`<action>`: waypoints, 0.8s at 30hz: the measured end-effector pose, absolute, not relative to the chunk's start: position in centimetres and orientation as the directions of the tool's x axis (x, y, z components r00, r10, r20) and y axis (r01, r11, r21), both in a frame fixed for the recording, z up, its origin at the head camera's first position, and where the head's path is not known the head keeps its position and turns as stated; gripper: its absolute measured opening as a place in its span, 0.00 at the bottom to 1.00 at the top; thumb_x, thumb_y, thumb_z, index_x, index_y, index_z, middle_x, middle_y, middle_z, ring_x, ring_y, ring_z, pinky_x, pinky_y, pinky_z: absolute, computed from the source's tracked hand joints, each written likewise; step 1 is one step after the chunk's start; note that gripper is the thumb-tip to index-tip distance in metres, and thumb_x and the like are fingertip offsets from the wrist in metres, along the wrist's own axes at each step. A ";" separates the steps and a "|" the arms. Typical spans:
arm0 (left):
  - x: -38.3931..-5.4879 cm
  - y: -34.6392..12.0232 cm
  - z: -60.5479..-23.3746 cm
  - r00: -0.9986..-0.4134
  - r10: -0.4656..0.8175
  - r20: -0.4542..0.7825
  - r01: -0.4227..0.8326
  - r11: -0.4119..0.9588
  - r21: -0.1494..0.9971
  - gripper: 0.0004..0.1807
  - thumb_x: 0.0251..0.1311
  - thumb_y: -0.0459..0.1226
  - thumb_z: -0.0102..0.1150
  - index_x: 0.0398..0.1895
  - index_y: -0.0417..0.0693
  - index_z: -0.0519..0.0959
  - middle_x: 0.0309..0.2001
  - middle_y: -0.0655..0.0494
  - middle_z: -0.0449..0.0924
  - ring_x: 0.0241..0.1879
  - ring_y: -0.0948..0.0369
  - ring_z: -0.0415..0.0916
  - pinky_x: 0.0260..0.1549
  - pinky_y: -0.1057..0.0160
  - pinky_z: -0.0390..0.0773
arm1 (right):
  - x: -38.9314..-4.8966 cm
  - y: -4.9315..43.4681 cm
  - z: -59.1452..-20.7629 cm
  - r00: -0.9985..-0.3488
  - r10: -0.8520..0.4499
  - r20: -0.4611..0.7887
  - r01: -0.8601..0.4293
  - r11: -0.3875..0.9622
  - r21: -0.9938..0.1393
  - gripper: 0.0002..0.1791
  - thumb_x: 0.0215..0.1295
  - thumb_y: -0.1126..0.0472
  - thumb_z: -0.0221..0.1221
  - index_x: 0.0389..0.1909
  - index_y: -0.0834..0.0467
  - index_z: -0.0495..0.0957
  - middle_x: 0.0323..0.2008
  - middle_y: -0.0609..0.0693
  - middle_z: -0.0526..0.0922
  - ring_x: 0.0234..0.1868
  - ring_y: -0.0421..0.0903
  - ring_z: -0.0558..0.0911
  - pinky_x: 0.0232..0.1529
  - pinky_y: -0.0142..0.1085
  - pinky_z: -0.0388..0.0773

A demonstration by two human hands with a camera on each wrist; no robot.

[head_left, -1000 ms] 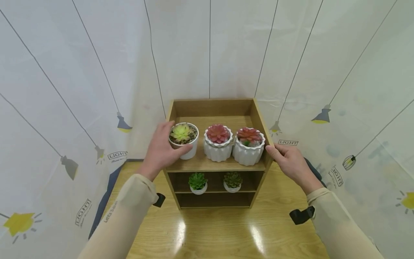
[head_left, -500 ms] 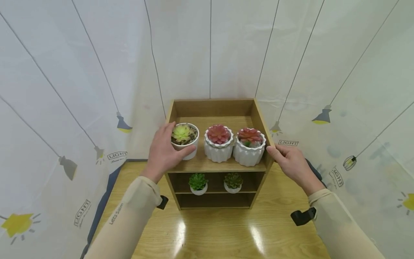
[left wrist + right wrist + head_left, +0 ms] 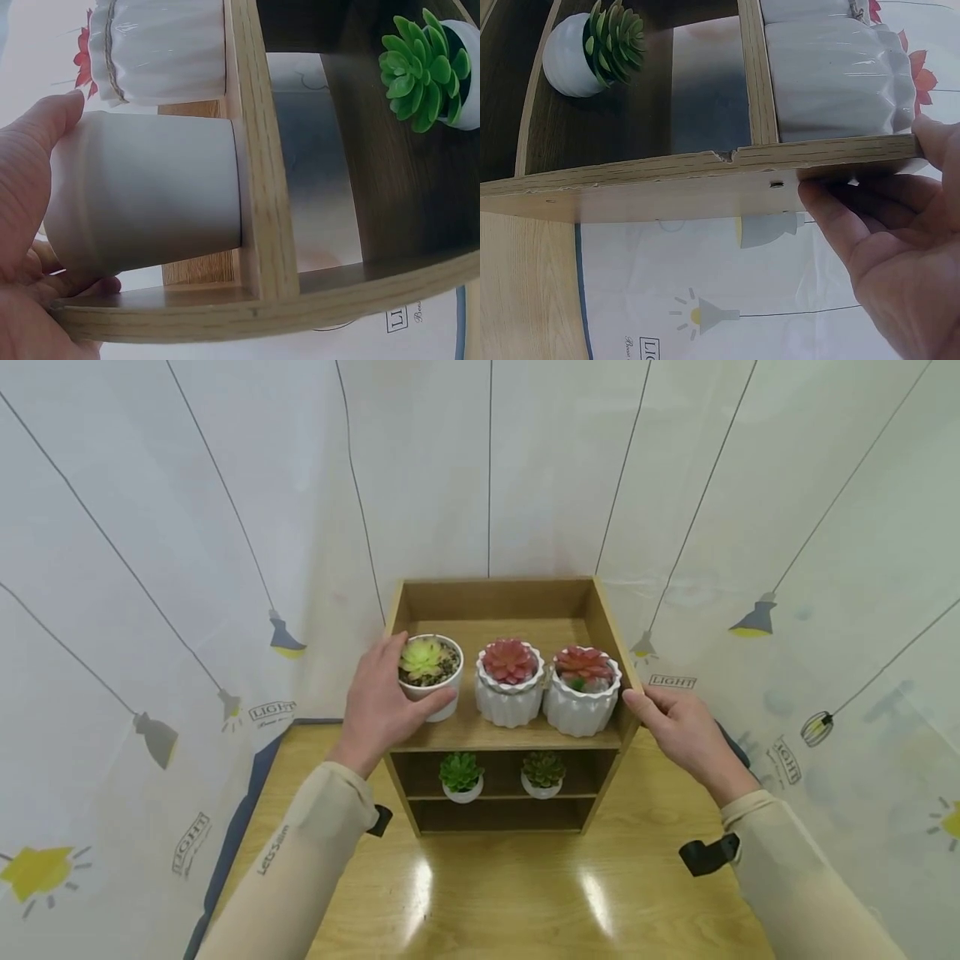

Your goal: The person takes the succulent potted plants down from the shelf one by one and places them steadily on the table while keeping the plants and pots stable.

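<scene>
- The left hand [image 3: 378,706] holds the smooth white pot [image 3: 433,681] with the yellow-green succulent, standing at the left end of the top shelf of the wooden shelf unit [image 3: 517,739].
- Its grip is closed round the pot: the thumb crosses the front of the pot wall, the palm lies against the pot's left side, and the fingers reach behind it by the unit's left wall.
- In the left wrist view the pot [image 3: 146,191] stands upright with its base on the shelf board, and the hand [image 3: 30,247] presses its side and rim; whether the fingers behind touch the pot is hard to make out.
- The right hand [image 3: 682,735] grips the right side wall of the unit at top-shelf height, the thumb on the wall's front edge and the fingers curled along its outer face.
- In the right wrist view the fingers [image 3: 855,225] lie flat along the outside of the panel.
- Just beside the held pot stands a ribbed white pot [image 3: 510,693] with a red succulent, and next to that a second ribbed pot [image 3: 582,702], close to the right wall.
- On the middle shelf sit two small round pots, one bright green [image 3: 461,777], one darker [image 3: 542,774].
- The unit stands on a glossy wooden tabletop [image 3: 510,893].
</scene>
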State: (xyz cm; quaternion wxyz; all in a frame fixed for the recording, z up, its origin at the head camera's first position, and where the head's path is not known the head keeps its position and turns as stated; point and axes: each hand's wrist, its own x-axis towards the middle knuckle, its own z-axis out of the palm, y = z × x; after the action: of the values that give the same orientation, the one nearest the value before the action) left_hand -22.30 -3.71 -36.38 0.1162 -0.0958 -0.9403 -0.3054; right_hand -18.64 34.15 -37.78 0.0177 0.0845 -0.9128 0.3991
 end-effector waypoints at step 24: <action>-22.4 -3.6 -36.4 -0.950 0.103 0.295 0.257 0.794 0.551 0.56 0.53 0.58 0.75 0.77 0.39 0.60 0.72 0.41 0.67 0.70 0.46 0.64 0.67 0.41 0.69 | -18.6 34.2 -38.0 -0.987 -0.127 0.094 -0.155 0.680 -0.717 0.31 0.83 0.45 0.45 0.64 0.67 0.78 0.38 0.60 0.82 0.37 0.51 0.73 0.37 0.39 0.72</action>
State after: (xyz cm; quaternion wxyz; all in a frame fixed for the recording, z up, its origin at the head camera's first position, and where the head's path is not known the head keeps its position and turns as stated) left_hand -22.45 -3.62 -36.36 0.1259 -0.0958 -0.9386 -0.3066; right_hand -18.61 34.17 -37.97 0.0182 0.0770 -0.9163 0.3927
